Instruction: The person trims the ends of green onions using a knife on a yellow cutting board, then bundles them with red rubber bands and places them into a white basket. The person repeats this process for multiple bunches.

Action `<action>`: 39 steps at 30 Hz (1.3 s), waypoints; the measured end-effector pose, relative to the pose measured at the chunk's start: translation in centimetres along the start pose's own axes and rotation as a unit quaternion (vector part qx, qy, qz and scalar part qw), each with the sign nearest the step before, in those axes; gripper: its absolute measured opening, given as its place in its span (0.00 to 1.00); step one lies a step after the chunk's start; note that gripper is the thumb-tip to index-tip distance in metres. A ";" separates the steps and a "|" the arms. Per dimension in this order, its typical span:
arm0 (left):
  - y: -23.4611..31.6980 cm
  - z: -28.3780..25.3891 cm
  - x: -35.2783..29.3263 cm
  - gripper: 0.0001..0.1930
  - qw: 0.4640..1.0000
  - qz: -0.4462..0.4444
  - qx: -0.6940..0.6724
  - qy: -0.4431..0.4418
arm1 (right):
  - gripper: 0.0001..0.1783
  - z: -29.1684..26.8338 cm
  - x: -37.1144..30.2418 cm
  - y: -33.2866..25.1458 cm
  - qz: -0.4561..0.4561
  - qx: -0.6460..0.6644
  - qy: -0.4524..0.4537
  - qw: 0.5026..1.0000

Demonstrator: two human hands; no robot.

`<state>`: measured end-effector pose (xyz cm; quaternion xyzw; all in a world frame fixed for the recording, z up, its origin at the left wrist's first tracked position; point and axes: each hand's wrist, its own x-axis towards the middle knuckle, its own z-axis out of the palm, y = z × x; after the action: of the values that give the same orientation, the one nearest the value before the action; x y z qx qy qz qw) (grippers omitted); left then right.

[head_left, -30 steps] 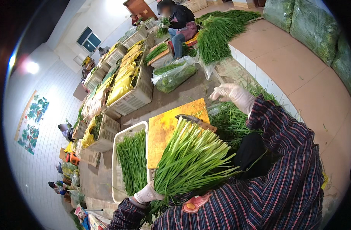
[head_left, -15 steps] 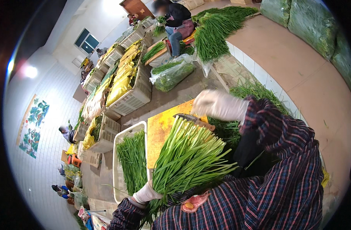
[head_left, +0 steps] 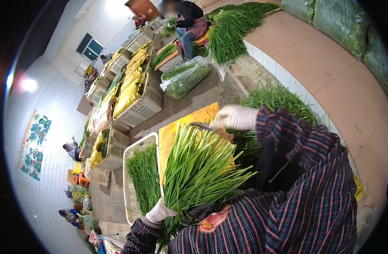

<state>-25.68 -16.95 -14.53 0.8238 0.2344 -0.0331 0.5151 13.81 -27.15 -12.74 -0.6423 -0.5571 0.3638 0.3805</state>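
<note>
Rows of white crates (head_left: 153,99) fill the left of the room, lined up probably to keep the floor beside them passable. Close by is a person in a striped shirt (head_left: 312,182), with loose greens (head_left: 283,103) heaped on the right, apparently for easy reach. A white tray (head_left: 125,186) to the left holds long greens laid side by side, likely to keep them straight. Just beside it is a yellow board (head_left: 198,113). A thick green bunch (head_left: 198,165) lies partly over the board, pale ends fanned out, leaves toward the body. The gloved left hand (head_left: 161,212) is closed around the leafy end, seemingly to leave the pale ends free. The gloved right hand (head_left: 234,117), blurred, is at the knife (head_left: 225,135) beyond those ends; I cannot tell whether it grips it.
</note>
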 end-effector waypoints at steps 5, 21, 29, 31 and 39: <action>0.0 0.2 0.5 0.19 1.000 0.014 0.007 -0.008 | 0.12 3.5 1.0 0.0 -0.048 0.084 0.138 0.986; -0.8 0.2 -0.1 0.21 0.972 0.083 0.208 -0.064 | 0.29 0.7 1.1 -1.8 -0.083 -0.028 -0.179 0.980; 0.0 0.1 -1.2 0.23 0.999 0.017 0.038 -0.016 | 0.13 -0.8 0.2 -0.4 -0.190 0.218 -0.034 0.957; -0.6 -0.5 -0.2 0.22 0.999 0.013 0.026 -0.045 | 0.17 -5.5 -1.4 2.4 -0.057 0.205 0.005 0.977; 0.6 0.5 -0.2 0.18 0.995 0.028 0.094 -0.031 | 0.20 0.1 -0.8 -4.3 -0.126 -0.128 -0.141 0.974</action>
<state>-25.50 -17.65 -14.16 0.8736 0.1907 -0.0663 0.4427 11.74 -27.56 -8.93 -0.5525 -0.7236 0.3253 0.2556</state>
